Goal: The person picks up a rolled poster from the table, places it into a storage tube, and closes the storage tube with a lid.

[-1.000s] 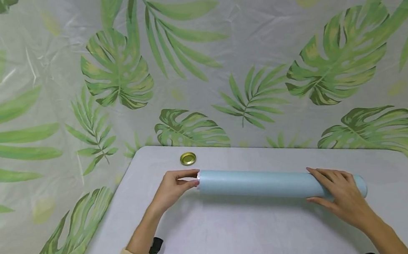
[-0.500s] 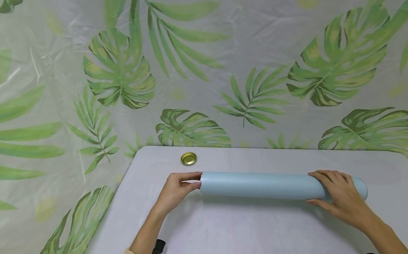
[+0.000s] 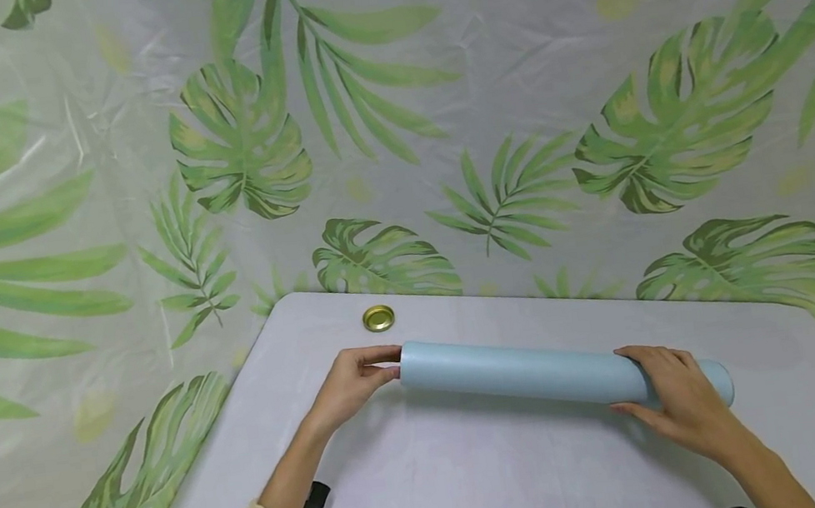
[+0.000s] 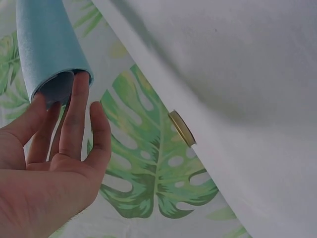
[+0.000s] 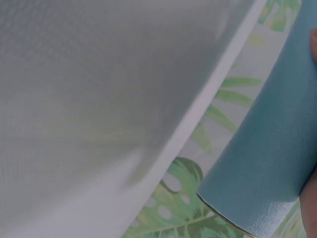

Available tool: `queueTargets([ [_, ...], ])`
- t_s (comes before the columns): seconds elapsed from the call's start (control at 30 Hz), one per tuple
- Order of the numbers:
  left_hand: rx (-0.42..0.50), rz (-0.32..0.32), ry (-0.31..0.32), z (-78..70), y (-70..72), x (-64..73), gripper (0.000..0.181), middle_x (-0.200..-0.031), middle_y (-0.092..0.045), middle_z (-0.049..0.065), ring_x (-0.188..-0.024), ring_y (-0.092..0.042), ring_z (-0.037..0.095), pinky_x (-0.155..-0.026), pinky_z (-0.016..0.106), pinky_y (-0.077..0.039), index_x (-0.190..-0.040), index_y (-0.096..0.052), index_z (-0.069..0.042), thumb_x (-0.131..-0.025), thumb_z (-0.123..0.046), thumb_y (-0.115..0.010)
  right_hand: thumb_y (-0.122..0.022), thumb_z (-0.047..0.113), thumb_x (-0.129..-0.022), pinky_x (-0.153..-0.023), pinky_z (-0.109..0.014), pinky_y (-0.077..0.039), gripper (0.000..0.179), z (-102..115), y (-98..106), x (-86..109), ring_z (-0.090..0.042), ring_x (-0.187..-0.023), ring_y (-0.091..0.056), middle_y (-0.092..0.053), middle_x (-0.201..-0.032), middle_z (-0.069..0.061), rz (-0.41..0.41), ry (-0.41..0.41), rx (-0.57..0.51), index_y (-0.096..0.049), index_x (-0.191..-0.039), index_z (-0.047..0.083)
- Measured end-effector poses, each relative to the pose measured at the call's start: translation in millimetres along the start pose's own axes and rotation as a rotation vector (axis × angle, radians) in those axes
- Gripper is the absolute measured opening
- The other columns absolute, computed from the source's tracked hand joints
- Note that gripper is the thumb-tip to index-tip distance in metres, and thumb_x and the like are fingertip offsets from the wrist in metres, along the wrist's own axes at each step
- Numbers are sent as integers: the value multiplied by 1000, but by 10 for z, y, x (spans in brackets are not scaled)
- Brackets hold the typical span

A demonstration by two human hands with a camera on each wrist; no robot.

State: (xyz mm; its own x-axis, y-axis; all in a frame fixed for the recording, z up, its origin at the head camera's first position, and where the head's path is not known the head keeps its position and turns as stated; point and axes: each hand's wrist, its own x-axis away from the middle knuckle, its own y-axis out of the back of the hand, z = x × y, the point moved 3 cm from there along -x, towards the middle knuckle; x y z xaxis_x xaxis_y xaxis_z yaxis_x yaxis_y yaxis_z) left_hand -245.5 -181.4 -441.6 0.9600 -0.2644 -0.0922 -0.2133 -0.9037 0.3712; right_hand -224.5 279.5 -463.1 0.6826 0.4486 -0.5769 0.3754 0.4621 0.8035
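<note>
Pale blue and hollow, the tube [image 3: 542,374] is held above the white table [image 3: 463,474], around four o'clock in my head view. I see the right hand [image 3: 680,395] gripping it near the three-o'clock end, the left hand [image 3: 343,387] with fingers extended and spread, tips at the nine-o'clock mouth, and a gold jar lid [image 3: 379,318] at one o'clock from that hand.
</note>
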Motion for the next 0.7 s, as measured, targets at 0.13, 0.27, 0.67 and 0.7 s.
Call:
queueTargets([
  [0.13,-12,-17,-1,27,81,20,38,-131,-72,15,-108,-76,26,-96,34,-60,-134,-69,-4,-97,-12,-73,-98,25,-61,-92,-57,-40,84,-9,4,6,-36,-113,-61,-67,-123,-15,-1,-9,-2,-60,-132,1],
  [0.27,-50,-59,7,62,238,36,37,-127,-74,16,-107,-76,25,-94,33,-59,-133,-70,-5,-97,-17,-73,-98,25,-60,-93,-58,-39,84,-34,27,32,-36,-112,-61,-68,-122,-15,-10,-16,-4,-61,-131,0],
  [0.67,-375,-150,75,231,744,-83,67,-147,-60,20,-131,-61,39,-102,57,-53,-151,-53,-8,-94,-31,-79,-99,24,-57,-91,-54,-37,85,-153,70,176,-36,-109,-61,-68,-122,-16,-13,-69,-14,-62,-131,1],
  [0.7,-409,-151,77,257,764,-110,69,-150,-57,20,-133,-58,41,-104,58,-51,-152,-52,-8,-93,-32,-79,-99,24,-57,-91,-54,-37,86,-158,75,182,-36,-108,-61,-69,-122,-16,-17,-69,-13,-63,-131,1],
])
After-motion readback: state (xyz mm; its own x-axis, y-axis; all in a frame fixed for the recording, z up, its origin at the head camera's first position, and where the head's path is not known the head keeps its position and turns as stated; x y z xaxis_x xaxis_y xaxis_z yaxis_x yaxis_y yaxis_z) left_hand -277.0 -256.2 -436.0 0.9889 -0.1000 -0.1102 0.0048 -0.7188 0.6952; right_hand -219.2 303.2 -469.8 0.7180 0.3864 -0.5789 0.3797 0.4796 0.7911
